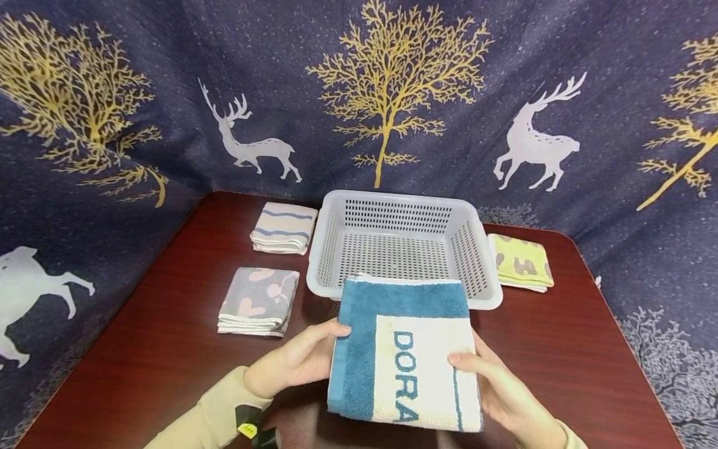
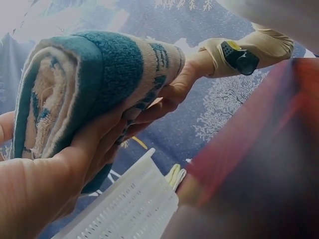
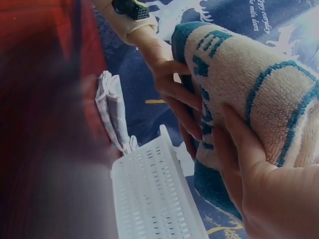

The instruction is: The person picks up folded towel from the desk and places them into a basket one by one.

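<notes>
A folded blue and cream towel (image 1: pixel 426 368) with the letters DORA is held up in front of the basket. My left hand (image 1: pixel 300 358) grips its left edge, thumb on top and fingers underneath. On the opposite edge my right hand (image 1: pixel 499 386) grips it the same way. The left wrist view shows the thick folded layers at the end of the towel (image 2: pixel 109 64) beside the left palm. In the right wrist view, fingers of the right hand (image 3: pixel 264 189) spread under the towel. Its far edge overlaps the near rim of the grey plastic basket (image 1: pixel 488 299).
At the left of the dark red table (image 1: pixel 168 299) lie a folded white towel with blue stripes (image 1: pixel 284 227) and a folded grey towel with pink shapes (image 1: pixel 260 301). A yellow-green folded towel (image 1: pixel 523 262) lies right of the basket. A patterned cloth hangs behind.
</notes>
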Demonstrator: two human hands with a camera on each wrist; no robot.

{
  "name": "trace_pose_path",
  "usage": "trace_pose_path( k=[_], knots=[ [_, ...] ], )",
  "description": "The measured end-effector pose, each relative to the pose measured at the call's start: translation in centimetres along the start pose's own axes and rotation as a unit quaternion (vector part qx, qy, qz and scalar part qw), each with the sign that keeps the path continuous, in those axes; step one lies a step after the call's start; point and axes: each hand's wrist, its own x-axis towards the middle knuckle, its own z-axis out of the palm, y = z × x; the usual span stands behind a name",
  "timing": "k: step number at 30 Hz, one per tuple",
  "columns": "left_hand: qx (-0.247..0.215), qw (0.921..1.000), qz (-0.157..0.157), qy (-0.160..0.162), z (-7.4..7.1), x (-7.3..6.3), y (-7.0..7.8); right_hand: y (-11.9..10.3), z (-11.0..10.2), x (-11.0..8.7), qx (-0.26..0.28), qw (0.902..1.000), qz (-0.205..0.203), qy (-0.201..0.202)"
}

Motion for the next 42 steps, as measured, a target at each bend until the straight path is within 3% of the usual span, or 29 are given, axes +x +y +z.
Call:
trace_pose_path(
  k=[4,11,20,28,42],
  knots=[
    [-0.008,0.9999,0.007,-0.001,0.3,-0.1,0.1,-0.3,0.0,0.0,-0.001,1.0000,-0.001,-0.003],
    [-0.018,0.9993,0.021,0.024,0.8,-0.2,0.4,-0.7,0.3,0.3,0.022,0.9991,-0.020,-0.030],
    [-0.024,0.9985,0.044,0.024,0.9,0.0,0.7,-1.3,0.7,0.7,0.049,0.9974,-0.022,-0.047],
    [-0.036,0.9978,0.051,0.020,1.1,0.3,1.0,-1.6,0.6,0.9,0.062,0.9948,-0.049,-0.064],
    [-0.038,0.9977,0.047,0.031,1.1,1.0,1.3,-1.6,0.4,1.1,0.050,0.9976,-0.043,-0.020]
  ],
)
